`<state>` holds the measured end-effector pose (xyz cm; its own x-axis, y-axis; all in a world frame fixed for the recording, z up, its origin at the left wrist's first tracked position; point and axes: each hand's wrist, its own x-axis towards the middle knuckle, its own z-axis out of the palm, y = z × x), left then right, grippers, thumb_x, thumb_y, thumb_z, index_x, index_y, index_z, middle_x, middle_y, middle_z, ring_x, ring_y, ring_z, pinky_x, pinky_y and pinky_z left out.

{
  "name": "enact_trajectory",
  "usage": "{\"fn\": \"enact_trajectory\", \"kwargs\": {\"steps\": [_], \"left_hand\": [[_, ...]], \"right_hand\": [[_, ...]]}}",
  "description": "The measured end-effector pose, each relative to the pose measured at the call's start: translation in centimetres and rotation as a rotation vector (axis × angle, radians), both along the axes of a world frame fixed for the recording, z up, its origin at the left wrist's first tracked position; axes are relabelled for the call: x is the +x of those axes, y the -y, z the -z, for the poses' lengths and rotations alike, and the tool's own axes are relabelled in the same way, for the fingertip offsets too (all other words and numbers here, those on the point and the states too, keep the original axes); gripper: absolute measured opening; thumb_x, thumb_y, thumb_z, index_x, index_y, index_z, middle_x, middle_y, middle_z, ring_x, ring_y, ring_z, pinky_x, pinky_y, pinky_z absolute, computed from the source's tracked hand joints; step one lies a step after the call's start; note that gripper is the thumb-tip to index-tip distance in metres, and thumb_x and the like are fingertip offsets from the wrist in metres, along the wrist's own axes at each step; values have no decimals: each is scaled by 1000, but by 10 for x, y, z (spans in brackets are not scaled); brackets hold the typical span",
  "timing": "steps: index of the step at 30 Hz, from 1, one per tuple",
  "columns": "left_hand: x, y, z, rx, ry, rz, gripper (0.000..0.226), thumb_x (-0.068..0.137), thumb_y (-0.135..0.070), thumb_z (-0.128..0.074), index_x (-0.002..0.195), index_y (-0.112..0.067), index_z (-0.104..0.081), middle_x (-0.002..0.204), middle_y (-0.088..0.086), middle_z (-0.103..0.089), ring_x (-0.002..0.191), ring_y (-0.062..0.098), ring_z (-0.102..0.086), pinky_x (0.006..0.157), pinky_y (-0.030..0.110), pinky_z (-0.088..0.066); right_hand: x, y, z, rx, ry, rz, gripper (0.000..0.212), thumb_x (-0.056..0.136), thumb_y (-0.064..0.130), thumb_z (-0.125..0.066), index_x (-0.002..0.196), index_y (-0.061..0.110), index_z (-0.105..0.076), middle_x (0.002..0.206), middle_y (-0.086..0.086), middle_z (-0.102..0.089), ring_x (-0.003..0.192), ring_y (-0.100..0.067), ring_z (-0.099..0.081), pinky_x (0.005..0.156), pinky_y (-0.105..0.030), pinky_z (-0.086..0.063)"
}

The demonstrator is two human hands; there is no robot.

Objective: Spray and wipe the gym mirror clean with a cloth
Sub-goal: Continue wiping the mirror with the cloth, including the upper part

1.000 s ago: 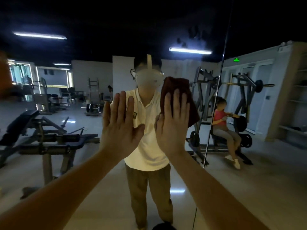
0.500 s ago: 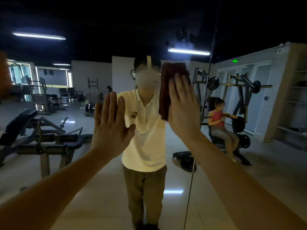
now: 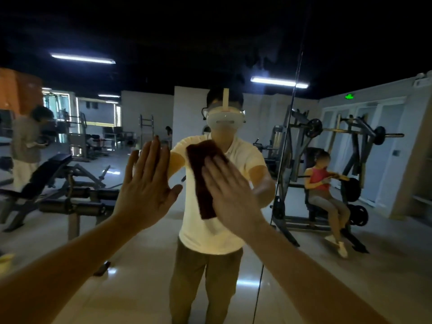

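The gym mirror (image 3: 327,66) fills the whole view and shows my own reflection in a white shirt. A dark red-brown cloth (image 3: 201,174) lies flat against the glass at chest height. My right hand (image 3: 230,190) presses it to the mirror with straight fingers, tilted to the upper left. To its left, my left hand (image 3: 147,183) rests flat on the glass with fingers spread and holds nothing. No spray bottle is in view.
A vertical seam (image 3: 284,160) between mirror panels runs just right of my right hand. Reflected in the glass are weight benches (image 3: 53,181) at left, a plate-loaded machine with a seated person (image 3: 327,190) at right, and a standing person (image 3: 25,146) at far left.
My right hand has slid the cloth down and to the left, from head height to chest height. The left hand stays flat on the glass, and the view has shifted left.
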<state>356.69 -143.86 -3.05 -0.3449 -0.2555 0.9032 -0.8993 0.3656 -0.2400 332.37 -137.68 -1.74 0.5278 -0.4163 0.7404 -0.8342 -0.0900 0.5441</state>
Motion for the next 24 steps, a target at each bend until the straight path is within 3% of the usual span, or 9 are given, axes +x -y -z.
{"fn": "enact_trajectory", "kwargs": {"steps": [2, 4, 7, 10, 12, 16, 20, 22, 24], "left_hand": [[0, 1, 0, 6, -14, 1, 91, 102, -60, -37, 165, 1, -14, 173, 22, -3, 161, 38, -3, 130, 57, -3], [2, 0, 0, 7, -7, 20, 91, 101, -58, -44, 164, 0, -17, 173, 23, -7, 161, 39, -6, 130, 57, -6], [16, -5, -11, 20, 39, 91, 83, 101, -52, -52, 162, -1, -29, 168, 24, -25, 156, 42, -24, 127, 60, -19], [35, -7, -42, -12, 73, 175, 65, 102, -46, -56, 152, -5, -48, 155, 19, -44, 143, 38, -44, 123, 56, -28], [46, -3, -67, -40, 33, 184, 58, 103, -41, -54, 150, -7, -50, 154, 18, -44, 142, 36, -43, 123, 54, -29], [47, 12, -108, -65, -79, 180, 57, 104, -30, -55, 152, -3, -43, 161, 21, -37, 151, 37, -35, 126, 55, -23], [41, 29, -137, -138, -55, 145, 72, 108, -41, -41, 163, 0, -22, 172, 22, -14, 161, 35, -10, 131, 54, -8], [41, 37, -142, -135, -34, 104, 75, 109, -50, -22, 165, -1, -14, 174, 19, -6, 162, 32, -2, 131, 52, -3], [42, 42, -141, -150, -32, 94, 77, 109, -53, -13, 165, -1, -13, 174, 19, -6, 162, 32, -2, 131, 53, -5]], "right_hand": [[-21, -7, -49, -73, 102, 99, 86, 89, 34, -69, 157, 1, -28, 166, -23, -23, 155, -38, -21, 129, -51, -8], [-31, -14, -99, -169, 332, 150, 96, 85, 49, -63, 158, -1, -27, 166, -26, -23, 154, -42, -22, 128, -52, -15], [-14, -8, -145, -262, 619, 140, 73, 99, 40, -29, 161, 2, -24, 169, -21, -17, 157, -40, -15, 127, -54, -19], [34, 15, -148, -359, 728, 135, 62, 107, 29, -31, 163, 5, -19, 170, -20, -14, 158, -39, -11, 128, -53, -15], [71, 27, -135, -334, 648, 126, 64, 108, 33, -33, 163, 4, -16, 171, -21, -11, 158, -40, -6, 128, -53, -10], [114, 41, -78, -200, 241, -8, 62, 108, 34, -33, 161, 4, -24, 168, -22, -19, 158, -40, -12, 129, -51, -7], [61, 28, -80, -92, -170, 53, 62, 106, 30, -46, 159, 4, -29, 167, -21, -27, 156, -38, -20, 129, -51, -15], [19, 16, -109, -139, -137, 122, 69, 97, 27, -63, 155, 0, -35, 162, -24, -34, 152, -40, -28, 127, -53, -20], [-15, 4, -140, -221, 86, 210, 78, 89, 23, -70, 154, -3, -34, 161, -27, -34, 152, -41, -29, 127, -53, -18]]}}
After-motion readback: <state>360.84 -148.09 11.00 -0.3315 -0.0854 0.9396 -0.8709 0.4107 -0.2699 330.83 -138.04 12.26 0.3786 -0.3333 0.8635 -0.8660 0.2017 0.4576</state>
